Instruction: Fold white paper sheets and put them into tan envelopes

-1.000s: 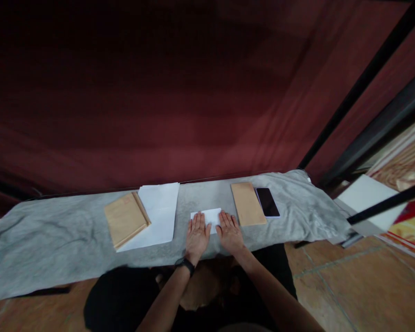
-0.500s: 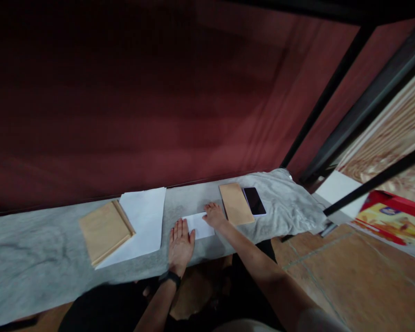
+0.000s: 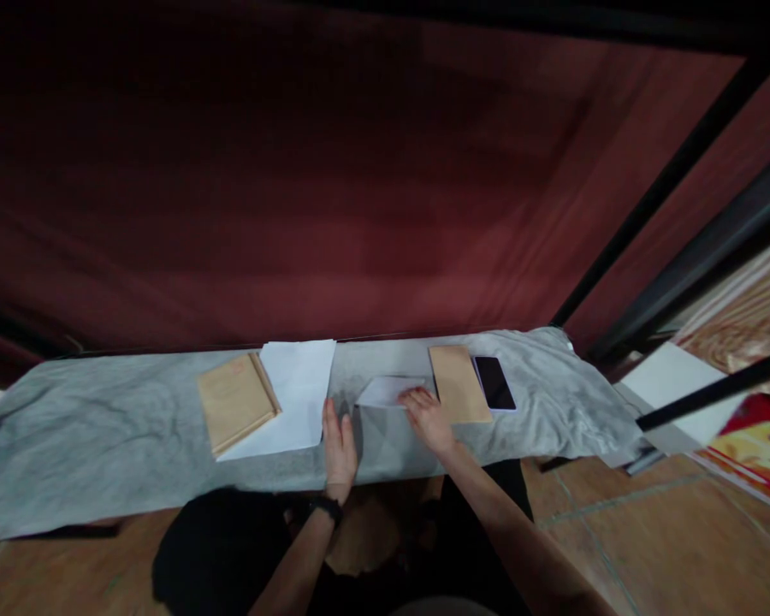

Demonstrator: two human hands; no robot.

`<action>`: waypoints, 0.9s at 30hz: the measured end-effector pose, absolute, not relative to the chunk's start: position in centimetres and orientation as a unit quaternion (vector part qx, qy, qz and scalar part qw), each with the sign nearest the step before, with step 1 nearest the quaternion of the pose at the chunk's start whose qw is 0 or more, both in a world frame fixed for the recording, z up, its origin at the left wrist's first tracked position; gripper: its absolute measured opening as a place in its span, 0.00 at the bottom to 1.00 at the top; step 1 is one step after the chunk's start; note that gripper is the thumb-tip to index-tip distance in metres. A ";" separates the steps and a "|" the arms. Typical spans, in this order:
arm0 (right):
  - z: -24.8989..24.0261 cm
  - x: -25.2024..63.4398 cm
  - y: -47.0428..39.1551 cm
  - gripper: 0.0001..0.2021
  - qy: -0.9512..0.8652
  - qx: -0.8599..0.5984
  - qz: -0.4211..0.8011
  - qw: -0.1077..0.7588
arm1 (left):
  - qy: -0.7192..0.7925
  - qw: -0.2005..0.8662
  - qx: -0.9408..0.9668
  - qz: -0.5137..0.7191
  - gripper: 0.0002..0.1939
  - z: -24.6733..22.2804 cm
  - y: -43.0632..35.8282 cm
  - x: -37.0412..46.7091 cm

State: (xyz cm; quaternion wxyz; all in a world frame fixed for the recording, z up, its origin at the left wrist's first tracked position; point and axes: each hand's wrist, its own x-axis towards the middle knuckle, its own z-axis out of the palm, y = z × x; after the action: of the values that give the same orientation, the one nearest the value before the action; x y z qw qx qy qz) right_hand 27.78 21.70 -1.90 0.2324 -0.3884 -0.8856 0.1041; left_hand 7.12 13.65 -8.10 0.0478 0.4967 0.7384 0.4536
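Observation:
A small folded white paper (image 3: 383, 391) is in front of me, tilted up a little off the grey cloth. My right hand (image 3: 425, 417) grips its right end, with the fingers closed on the edge. My left hand (image 3: 340, 445), a dark band on its wrist, is apart from that paper. Its fingers are stretched out beside the right edge of a stack of white sheets (image 3: 301, 389); whether they touch it I cannot tell. Several brown envelopes (image 3: 234, 398) lie on the left part of the stack.
The grey cloth (image 3: 134, 445) covers a long narrow bench against a dark red wall (image 3: 359, 214). To the right lie a brown envelope (image 3: 460, 385) and a phone (image 3: 495, 382). A black post (image 3: 654, 197) rises at the right, near a red and yellow box (image 3: 757, 449).
The folded paper was flat under both hands. My right hand now has it lifted and tilted, while my left hand has come off it toward the white sheets. The view has shifted left.

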 end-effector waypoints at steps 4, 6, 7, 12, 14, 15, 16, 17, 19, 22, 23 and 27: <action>-5.4 29.4 18.7 0.17 -0.876 -0.397 0.118 0.245 | 0.725 0.062 0.545 0.418 0.27 -7.7 13.5 7.6; -6.6 29.9 18.1 0.18 -0.868 -0.406 0.129 0.255 | 0.708 0.065 0.591 0.381 0.25 -7.3 13.5 8.2; -7.0 30.2 17.9 0.19 -0.864 -0.409 0.136 0.261 | 0.699 0.063 0.612 0.365 0.25 -7.2 13.5 8.6; -7.6 30.6 17.8 0.20 -0.859 -0.398 0.165 0.276 | 0.676 0.036 0.677 0.289 0.25 -6.6 13.5 11.3; -7.5 30.5 17.9 0.19 -0.862 -0.388 0.173 0.276 | 0.669 0.026 0.703 0.239 0.25 -6.6 13.6 12.3; -7.5 30.4 18.0 0.19 -0.863 -0.384 0.176 0.276 | 0.665 0.021 0.715 0.215 0.25 -6.5 13.6 12.8; -7.4 30.4 18.1 0.18 -0.863 -0.383 0.179 0.276 | 0.660 0.016 0.726 0.193 0.25 -6.5 13.6 13.2; -7.4 30.4 18.3 0.18 -0.862 -0.384 0.181 0.276 | 0.655 0.011 0.734 0.177 0.24 -6.5 13.6 13.4; -7.3 30.3 18.7 0.19 -0.860 -0.388 0.186 0.276 | 0.650 0.003 0.743 0.158 0.24 -6.4 13.6 13.8; -7.2 30.3 19.3 0.22 -0.856 -0.398 0.188 0.273 | 0.656 0.002 0.740 0.149 0.25 -6.6 13.6 13.7; -7.2 30.3 19.3 0.24 -0.855 -0.401 0.187 0.271 | 0.659 0.004 0.737 0.148 0.26 -6.6 13.6 13.7; -7.3 30.4 19.0 0.29 -0.856 -0.408 0.175 0.264 | 0.671 0.016 0.727 0.144 0.26 -6.9 13.6 13.3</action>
State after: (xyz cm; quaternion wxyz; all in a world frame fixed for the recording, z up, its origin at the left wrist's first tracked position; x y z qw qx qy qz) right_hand 30.43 18.99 -7.30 0.2637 -0.4080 -0.8565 0.1748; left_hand 13.33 13.60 -6.90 0.0158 0.7275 0.6707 0.1440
